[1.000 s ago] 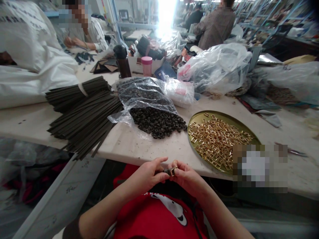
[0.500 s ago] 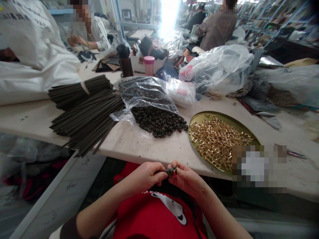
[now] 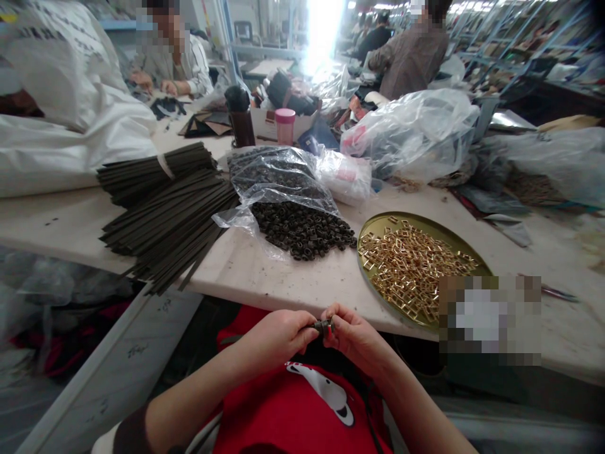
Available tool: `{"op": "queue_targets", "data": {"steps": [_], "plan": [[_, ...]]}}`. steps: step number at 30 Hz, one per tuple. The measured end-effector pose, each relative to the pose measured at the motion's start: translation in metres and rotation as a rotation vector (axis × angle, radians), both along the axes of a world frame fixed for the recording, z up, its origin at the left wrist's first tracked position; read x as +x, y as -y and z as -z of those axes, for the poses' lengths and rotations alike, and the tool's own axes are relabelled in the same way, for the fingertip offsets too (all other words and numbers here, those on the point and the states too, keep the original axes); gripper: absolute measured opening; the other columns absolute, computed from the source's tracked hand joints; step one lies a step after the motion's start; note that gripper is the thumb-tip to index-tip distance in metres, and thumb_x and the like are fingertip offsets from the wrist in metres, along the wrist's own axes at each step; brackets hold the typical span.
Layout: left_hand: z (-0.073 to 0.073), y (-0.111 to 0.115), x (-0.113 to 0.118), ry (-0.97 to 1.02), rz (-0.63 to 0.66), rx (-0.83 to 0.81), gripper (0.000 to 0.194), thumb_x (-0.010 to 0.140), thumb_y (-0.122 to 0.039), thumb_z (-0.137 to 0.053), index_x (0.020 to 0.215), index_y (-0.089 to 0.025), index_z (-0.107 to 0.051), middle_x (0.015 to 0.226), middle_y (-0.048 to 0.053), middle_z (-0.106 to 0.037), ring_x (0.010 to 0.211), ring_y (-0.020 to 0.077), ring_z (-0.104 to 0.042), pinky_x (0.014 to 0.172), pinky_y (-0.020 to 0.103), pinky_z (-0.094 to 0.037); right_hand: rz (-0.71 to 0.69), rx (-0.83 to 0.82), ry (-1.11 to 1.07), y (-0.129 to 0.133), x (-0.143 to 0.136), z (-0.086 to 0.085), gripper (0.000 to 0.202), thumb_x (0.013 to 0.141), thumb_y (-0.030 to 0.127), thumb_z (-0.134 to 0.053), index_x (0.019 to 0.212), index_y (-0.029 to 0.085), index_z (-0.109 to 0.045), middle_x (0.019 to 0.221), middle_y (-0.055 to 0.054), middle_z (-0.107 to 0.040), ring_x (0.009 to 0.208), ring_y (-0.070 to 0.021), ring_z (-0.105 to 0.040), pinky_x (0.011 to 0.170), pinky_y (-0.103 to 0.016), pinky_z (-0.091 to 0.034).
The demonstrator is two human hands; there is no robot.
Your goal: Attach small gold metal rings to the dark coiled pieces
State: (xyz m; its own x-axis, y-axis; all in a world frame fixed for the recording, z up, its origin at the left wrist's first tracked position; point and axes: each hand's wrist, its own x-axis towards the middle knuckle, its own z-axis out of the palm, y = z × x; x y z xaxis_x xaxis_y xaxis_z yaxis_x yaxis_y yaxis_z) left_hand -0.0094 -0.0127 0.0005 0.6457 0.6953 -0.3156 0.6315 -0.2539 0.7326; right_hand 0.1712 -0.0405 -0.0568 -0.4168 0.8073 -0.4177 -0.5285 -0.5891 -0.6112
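1. Since the frame one second ago, your left hand (image 3: 289, 329) has curled its outstretched index finger inward, and the gold frame (image 3: 330, 328) has turned more edge-on to the view. At upper left, the co-worker's hands (image 3: 170, 87) have parted.
2. Your left thumb and fingers pinch the dark piece (image 3: 320, 326); your right hand (image 3: 352, 331) grips the gold frame at its end. Both things meet between your fingertips, in front of the red garment (image 3: 265, 410) and just off the table (image 3: 227, 277) edge.
3. For good handling, steady the frame with your right fingers, keep the dark piece square to it, and press evenly with your left thumb; a skewed angle could make it bind. How far the two overlap cannot be told.
4. Loose dark loops (image 3: 307, 233) lie beyond your hands; more gold frames (image 3: 409, 268) lie in the tray (image 3: 447, 232) to your right.
5. Lettering on the white sack (image 3: 57, 69) and scribbles on the side panel (image 3: 155, 334) are illegible; no brand can be read.
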Motion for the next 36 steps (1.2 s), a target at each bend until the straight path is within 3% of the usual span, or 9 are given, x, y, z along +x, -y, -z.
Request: {"op": "queue_targets", "data": {"steps": [7,10,15,21,32,36], "plan": [[0.006,0.003,0.003,0.029,-0.043,-0.066,0.026,0.083,-0.024,-0.035,0.078,-0.016,-0.059,0.069,0.000,-0.063,0.061,0.0120,-0.055,0.056,0.021,-0.036,-0.034,-0.034,0.002,0.001,-0.005,0.002,0.021,0.069,0.032,-0.069,0.074,0.017,-0.054,0.066,0.004,-0.056,0.058,-0.0053,-0.052,0.056,-0.019,-0.045],[0.004,0.001,0.000,0.023,-0.043,-0.059,0.025,0.083,-0.025,-0.037,0.077,-0.016,-0.060,0.068,0.000,-0.063,0.060,0.0124,-0.054,0.054,0.022,-0.034,-0.020,0.009,0.130,-0.001,-0.005,0.001,0.024,0.070,0.035,-0.068,0.079,0.018,-0.053,0.068,0.004,-0.056,0.058,-0.0063,-0.051,0.059,-0.021,-0.044],[0.002,-0.005,-0.003,-0.028,-0.117,0.046,0.022,0.082,-0.026,-0.041,0.083,-0.017,-0.061,0.077,0.003,-0.066,0.069,0.0160,-0.058,0.058,0.023,-0.036,0.154,0.342,0.584,0.000,-0.005,-0.003,0.025,0.072,0.037,-0.064,0.089,0.022,-0.053,0.075,0.002,-0.057,0.068,-0.0122,-0.053,0.066,-0.027,-0.043],[0.008,-0.008,-0.002,-0.096,-0.158,0.140,0.021,0.084,-0.028,-0.040,0.081,-0.018,-0.058,0.076,0.003,-0.065,0.067,0.0162,-0.058,0.056,0.024,-0.034,0.215,0.780,1.118,0.003,-0.013,-0.006,0.012,0.074,0.022,-0.061,0.085,0.024,-0.056,0.086,-0.004,-0.058,0.081,-0.0185,-0.054,0.074,-0.032,-0.043],[0.019,-0.004,0.002,-0.028,-0.176,0.121,0.020,0.086,-0.027,-0.039,0.089,-0.018,-0.057,0.085,0.005,-0.065,0.077,0.0180,-0.060,0.066,0.025,-0.039,0.217,0.865,1.230,-0.001,-0.019,0.001,0.016,0.074,0.014,-0.054,0.087,0.023,-0.051,0.081,-0.003,-0.057,0.075,-0.0166,-0.055,0.069,-0.031,-0.046],[0.020,-0.003,0.007,-0.021,-0.176,0.117,0.020,0.086,-0.025,-0.039,0.087,-0.018,-0.057,0.084,0.004,-0.065,0.077,0.0177,-0.059,0.066,0.025,-0.040,0.275,0.920,1.243,0.000,-0.017,0.001,0.017,0.073,0.012,-0.053,0.087,0.022,-0.051,0.080,-0.001,-0.057,0.075,-0.0153,-0.057,0.068,-0.029,-0.048]]}}
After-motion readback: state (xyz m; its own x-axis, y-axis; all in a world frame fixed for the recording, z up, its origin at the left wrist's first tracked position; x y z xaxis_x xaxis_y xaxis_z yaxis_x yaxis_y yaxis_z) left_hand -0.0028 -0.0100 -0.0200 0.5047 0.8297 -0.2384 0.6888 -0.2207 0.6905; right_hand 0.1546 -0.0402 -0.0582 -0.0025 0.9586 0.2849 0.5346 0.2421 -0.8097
